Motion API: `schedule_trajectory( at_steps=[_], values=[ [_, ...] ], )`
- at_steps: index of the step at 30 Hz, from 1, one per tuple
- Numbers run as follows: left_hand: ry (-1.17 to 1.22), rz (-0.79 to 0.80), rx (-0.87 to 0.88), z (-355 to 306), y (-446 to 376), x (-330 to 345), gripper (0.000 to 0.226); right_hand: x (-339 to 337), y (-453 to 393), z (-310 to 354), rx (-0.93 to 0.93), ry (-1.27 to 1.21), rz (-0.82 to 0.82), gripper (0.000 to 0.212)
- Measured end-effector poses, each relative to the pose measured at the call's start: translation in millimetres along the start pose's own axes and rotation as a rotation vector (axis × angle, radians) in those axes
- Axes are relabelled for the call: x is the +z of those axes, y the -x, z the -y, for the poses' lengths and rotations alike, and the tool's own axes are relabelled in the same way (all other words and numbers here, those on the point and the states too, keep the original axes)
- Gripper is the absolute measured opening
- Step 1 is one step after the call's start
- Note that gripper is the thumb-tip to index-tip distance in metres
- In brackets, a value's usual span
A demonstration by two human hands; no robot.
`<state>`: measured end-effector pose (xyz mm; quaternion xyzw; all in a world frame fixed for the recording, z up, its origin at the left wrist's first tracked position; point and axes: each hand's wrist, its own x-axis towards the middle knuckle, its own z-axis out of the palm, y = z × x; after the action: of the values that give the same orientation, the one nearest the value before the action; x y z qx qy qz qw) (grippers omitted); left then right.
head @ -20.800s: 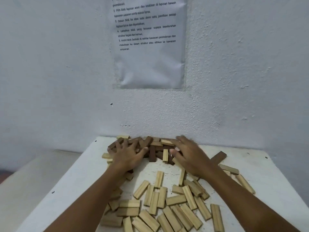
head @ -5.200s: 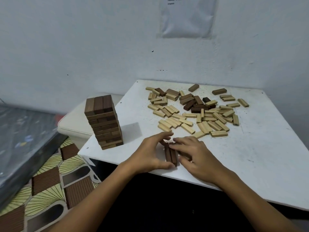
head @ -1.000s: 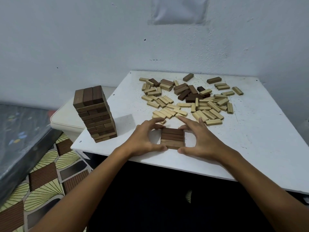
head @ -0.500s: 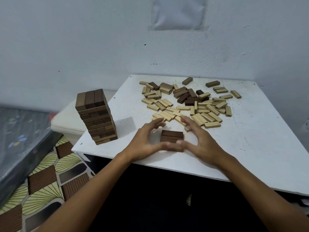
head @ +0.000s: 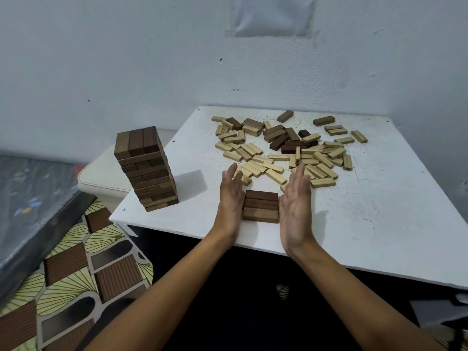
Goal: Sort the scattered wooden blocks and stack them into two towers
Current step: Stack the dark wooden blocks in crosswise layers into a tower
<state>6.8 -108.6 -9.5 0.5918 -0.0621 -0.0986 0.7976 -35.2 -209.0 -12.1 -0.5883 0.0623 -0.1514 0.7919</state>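
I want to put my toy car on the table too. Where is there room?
The white table is bare on its right side, right of the right hand and below the scattered light and dark blocks. A smaller bare patch lies between the dark tower and the left hand. The far middle is crowded.

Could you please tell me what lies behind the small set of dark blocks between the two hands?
Behind the dark block set, scattered light blocks lie on the white table, with loose dark blocks farther back. The left hand and right hand hide a few nearest pieces.
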Motion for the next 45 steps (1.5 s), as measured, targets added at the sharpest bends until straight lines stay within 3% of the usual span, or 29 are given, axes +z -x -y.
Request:
schedule_trajectory(
  at_steps=[2, 6, 10, 13, 15, 17, 21, 24, 28, 37, 41, 45],
  values=[
    [0.006, -0.007, -0.001, 1.2, -0.6, -0.3, 0.075, 2.3, -0.7, -1.7, 0.004, 0.001, -0.014, 0.113],
    [-0.011, -0.018, 0.004, 2.0, 0.5, -0.2, 0.074, 5.6, -1.6, -3.9, 0.015, 0.009, -0.038, 0.075],
    [-0.030, -0.008, 0.003, 0.1, 3.0, 2.3, 0.081, 6.3, -1.4, -3.2, 0.033, 0.000, -0.032, 0.077],
    [-0.059, 0.011, -0.002, -0.4, 2.0, -1.6, 0.068, 3.8, -0.3, -1.5, 0.020, 0.038, -0.043, 0.076],
    [-0.260, 0.055, 0.065, -4.4, 0.8, -11.7, 0.058, -3.1, 0.4, 3.2, -0.043, 0.189, -0.061, 0.065],
    [-0.509, 0.120, 0.161, -11.1, -2.7, -26.4, 0.058, -18.1, -3.3, 9.7, -0.133, 0.422, -0.016, 0.072],
    [-0.930, 0.327, 0.185, -21.4, -14.9, -54.8, 0.081, -49.9, -19.1, 22.3, -0.148, 0.860, 0.258, 0.091],
    [-1.035, 0.414, 0.153, -22.9, -22.4, -62.0, 0.089, -61.9, -26.7, 21.6, -0.155, 1.020, 0.422, 0.104],
    [-1.067, 0.439, 0.146, -22.5, -26.8, -60.2, 0.090, -64.4, -29.1, 17.3, -0.191, 1.183, 0.482, 0.110],
    [-1.006, 0.409, 0.164, -18.6, -29.3, -55.9, 0.088, -64.0, -35.9, 13.6, -0.265, 1.158, 0.455, 0.106],
    [-0.860, 0.335, 0.235, -31.0, -27.1, -46.5, 0.088, -62.3, -42.2, 35.0, -0.197, 0.904, 0.434, 0.097],
    [-0.744, 0.242, 0.315, -69.0, -34.8, -31.7, 0.083, -50.4, -60.5, 72.7, -0.281, 0.760, 0.400, 0.090]
  ],
)
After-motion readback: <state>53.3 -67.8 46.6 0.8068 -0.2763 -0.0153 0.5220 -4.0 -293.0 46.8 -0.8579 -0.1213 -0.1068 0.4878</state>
